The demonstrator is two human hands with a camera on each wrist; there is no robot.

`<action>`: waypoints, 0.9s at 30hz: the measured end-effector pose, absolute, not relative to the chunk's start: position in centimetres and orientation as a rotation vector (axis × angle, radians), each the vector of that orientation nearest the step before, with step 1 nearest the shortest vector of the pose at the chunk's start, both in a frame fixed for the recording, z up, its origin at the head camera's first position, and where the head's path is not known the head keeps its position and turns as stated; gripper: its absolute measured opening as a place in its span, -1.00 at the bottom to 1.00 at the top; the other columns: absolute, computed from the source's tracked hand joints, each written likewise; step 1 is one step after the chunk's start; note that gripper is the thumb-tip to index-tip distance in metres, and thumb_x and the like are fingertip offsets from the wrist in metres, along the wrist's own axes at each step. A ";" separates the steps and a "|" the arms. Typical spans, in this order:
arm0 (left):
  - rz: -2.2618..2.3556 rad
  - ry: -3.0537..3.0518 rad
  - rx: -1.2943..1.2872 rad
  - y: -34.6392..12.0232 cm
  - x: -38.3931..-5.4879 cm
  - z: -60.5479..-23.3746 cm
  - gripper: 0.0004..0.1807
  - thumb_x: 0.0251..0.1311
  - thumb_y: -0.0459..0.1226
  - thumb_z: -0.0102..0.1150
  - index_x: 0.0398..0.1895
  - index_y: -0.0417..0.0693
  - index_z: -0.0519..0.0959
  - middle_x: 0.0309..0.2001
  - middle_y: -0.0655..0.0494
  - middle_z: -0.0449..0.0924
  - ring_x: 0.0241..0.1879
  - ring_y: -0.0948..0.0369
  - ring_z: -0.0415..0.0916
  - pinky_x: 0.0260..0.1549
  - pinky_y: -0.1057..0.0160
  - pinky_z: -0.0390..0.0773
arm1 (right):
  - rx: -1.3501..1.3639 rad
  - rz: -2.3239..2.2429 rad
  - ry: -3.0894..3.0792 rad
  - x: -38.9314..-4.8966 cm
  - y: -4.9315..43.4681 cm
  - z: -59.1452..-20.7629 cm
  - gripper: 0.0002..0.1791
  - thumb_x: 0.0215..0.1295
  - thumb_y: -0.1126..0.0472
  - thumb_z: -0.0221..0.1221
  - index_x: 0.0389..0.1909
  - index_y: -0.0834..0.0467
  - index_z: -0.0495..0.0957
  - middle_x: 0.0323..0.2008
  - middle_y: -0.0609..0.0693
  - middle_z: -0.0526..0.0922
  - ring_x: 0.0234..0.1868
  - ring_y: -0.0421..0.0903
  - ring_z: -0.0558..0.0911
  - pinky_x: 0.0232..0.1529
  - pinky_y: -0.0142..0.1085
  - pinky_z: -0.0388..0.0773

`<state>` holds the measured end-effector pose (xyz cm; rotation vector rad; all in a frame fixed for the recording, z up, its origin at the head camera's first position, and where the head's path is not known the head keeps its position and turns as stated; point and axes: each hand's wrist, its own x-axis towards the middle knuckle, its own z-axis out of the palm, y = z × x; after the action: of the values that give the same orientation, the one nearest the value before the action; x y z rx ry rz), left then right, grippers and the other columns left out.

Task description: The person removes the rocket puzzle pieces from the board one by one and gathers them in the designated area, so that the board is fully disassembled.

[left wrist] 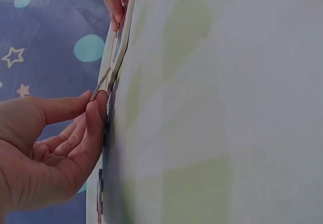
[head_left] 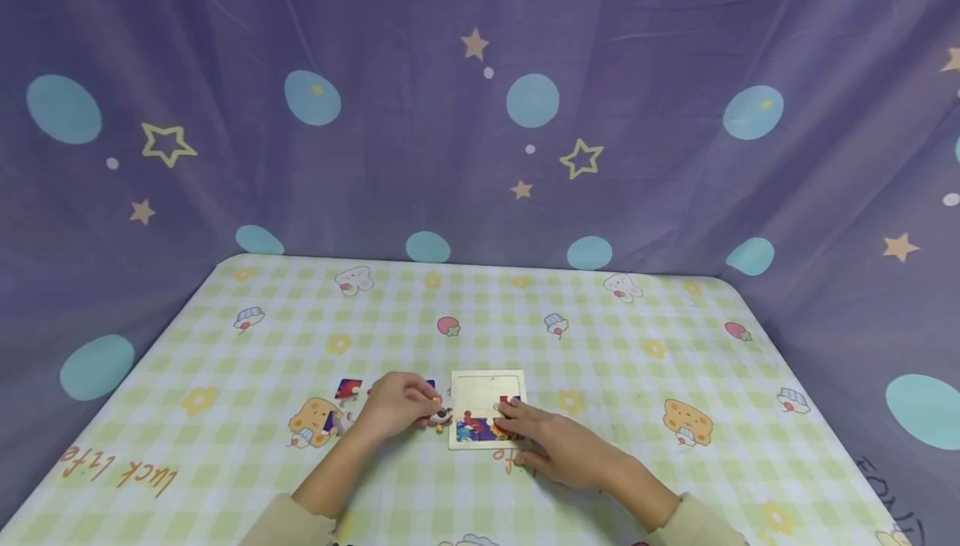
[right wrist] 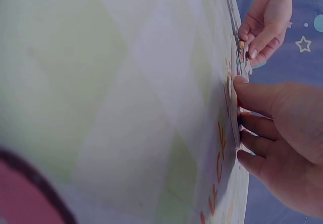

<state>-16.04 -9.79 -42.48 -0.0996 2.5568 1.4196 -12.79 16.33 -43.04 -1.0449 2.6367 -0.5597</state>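
Note:
A square wooden jigsaw puzzle tray (head_left: 491, 388) lies on the table, with colourful pieces (head_left: 477, 430) along its lower part and bare wood above. My left hand (head_left: 397, 404) pinches a jigsaw piece (head_left: 441, 418) between thumb and fingers, just off the tray's left edge. In the left wrist view that piece (left wrist: 100, 84) appears edge-on, tilted, close to the tray. My right hand (head_left: 566, 444) rests on the tray's right side, its extended fingers over the pieces there and partly hiding them. The right wrist view shows the thumb (right wrist: 240, 85) at the tray's near edge.
Loose jigsaw pieces lie left of the tray, among them a red and blue one (head_left: 348, 388) and another (head_left: 330, 423) near the left forearm. Part of this group is hidden behind the left hand. A checked cloth (head_left: 607, 346) covers the table, with a purple curtain (head_left: 420, 171) behind.

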 end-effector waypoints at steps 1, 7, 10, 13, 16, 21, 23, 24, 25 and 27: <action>1.419 2.561 -0.102 -9.9 -16.0 -42.5 -0.93 0.04 -0.35 0.35 -0.41 -0.17 0.65 -0.60 0.11 0.65 -0.63 0.28 0.53 -0.57 0.36 0.50 | -1.045 -0.559 2.639 -12.8 16.3 -43.0 -0.44 0.38 0.06 0.10 0.37 0.05 0.30 0.46 -0.05 0.23 0.48 -0.02 0.23 0.36 -0.10 0.33; 1.393 2.600 -0.106 -10.7 -15.6 -42.6 -0.92 0.02 -0.34 0.36 -0.43 -0.15 0.65 -0.60 0.12 0.63 -0.62 0.27 0.54 -0.55 0.35 0.52 | -1.050 -0.559 2.648 -12.7 16.3 -43.1 -0.44 0.37 0.06 0.10 0.37 0.06 0.31 0.45 -0.03 0.24 0.47 -0.02 0.24 0.36 -0.10 0.33; 1.363 2.625 -0.123 -11.3 -15.4 -42.5 -0.92 0.01 -0.33 0.36 -0.42 -0.13 0.66 -0.61 0.14 0.64 -0.62 0.28 0.54 -0.54 0.35 0.51 | -1.053 -0.560 2.652 -12.7 16.3 -43.2 -0.43 0.37 0.06 0.10 0.37 0.06 0.31 0.45 -0.04 0.24 0.47 -0.02 0.23 0.36 -0.11 0.33; 1.339 2.648 -0.144 -12.0 -15.2 -42.3 -0.92 0.00 -0.33 0.37 -0.42 -0.12 0.67 -0.62 0.15 0.64 -0.62 0.28 0.54 -0.53 0.35 0.50 | -1.054 -0.560 2.655 -12.7 16.4 -43.2 -0.43 0.37 0.05 0.10 0.37 0.06 0.31 0.45 -0.04 0.24 0.48 -0.02 0.23 0.36 -0.11 0.33; 1.322 2.663 -0.153 -12.9 -14.9 -42.0 -0.92 -0.01 -0.33 0.37 -0.42 -0.12 0.68 -0.62 0.14 0.64 -0.62 0.27 0.55 -0.52 0.35 0.50 | -1.055 -0.563 2.655 -12.7 16.4 -43.2 -0.43 0.37 0.04 0.10 0.37 0.05 0.31 0.45 -0.05 0.24 0.48 -0.02 0.23 0.36 -0.11 0.33; 1.295 2.695 -0.146 -14.4 -14.4 -41.4 -0.92 -0.03 -0.37 0.38 -0.44 -0.17 0.67 -0.61 0.12 0.66 -0.62 0.26 0.56 -0.56 0.36 0.49 | -1.055 -0.572 2.653 -12.7 16.4 -43.1 -0.44 0.37 0.04 0.10 0.37 0.05 0.31 0.45 -0.05 0.25 0.47 -0.02 0.24 0.35 -0.11 0.34; 1.267 2.723 -0.147 -14.9 -14.3 -41.1 -0.92 -0.04 -0.38 0.38 -0.46 -0.18 0.66 -0.61 0.11 0.66 -0.63 0.27 0.56 -0.59 0.36 0.47 | -1.057 -0.576 2.653 -12.7 16.4 -43.1 -0.44 0.37 0.05 0.10 0.36 0.05 0.32 0.45 -0.05 0.25 0.47 -0.02 0.24 0.35 -0.11 0.34; 1.254 2.737 -0.146 -15.2 -14.2 -41.0 -0.92 -0.05 -0.38 0.37 -0.47 -0.19 0.66 -0.61 0.11 0.65 -0.63 0.27 0.55 -0.60 0.36 0.46 | -1.062 -0.576 2.654 -12.7 16.4 -43.2 -0.44 0.37 0.05 0.10 0.36 0.05 0.32 0.45 -0.05 0.25 0.47 -0.02 0.24 0.35 -0.10 0.34; 1.237 2.752 -0.140 -15.4 -14.2 -40.9 -0.92 -0.05 -0.38 0.37 -0.47 -0.19 0.65 -0.61 0.12 0.65 -0.64 0.27 0.54 -0.61 0.36 0.45 | -1.062 -0.578 2.655 -12.7 16.4 -43.2 -0.44 0.37 0.04 0.10 0.36 0.05 0.32 0.45 -0.05 0.25 0.47 -0.02 0.24 0.35 -0.10 0.34; 1.182 2.780 -0.143 -15.7 -14.1 -40.7 -0.93 -0.04 -0.37 0.37 -0.47 -0.18 0.65 -0.63 0.12 0.62 -0.65 0.28 0.51 -0.63 0.35 0.41 | -1.071 -0.579 2.658 -12.6 16.5 -43.3 -0.44 0.37 0.04 0.10 0.36 0.06 0.32 0.45 -0.04 0.25 0.47 -0.01 0.24 0.35 -0.10 0.34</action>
<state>-14.05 -15.75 -40.67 -0.1425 2.7799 1.1819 -12.63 16.46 -43.32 -1.0712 2.6576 -0.5791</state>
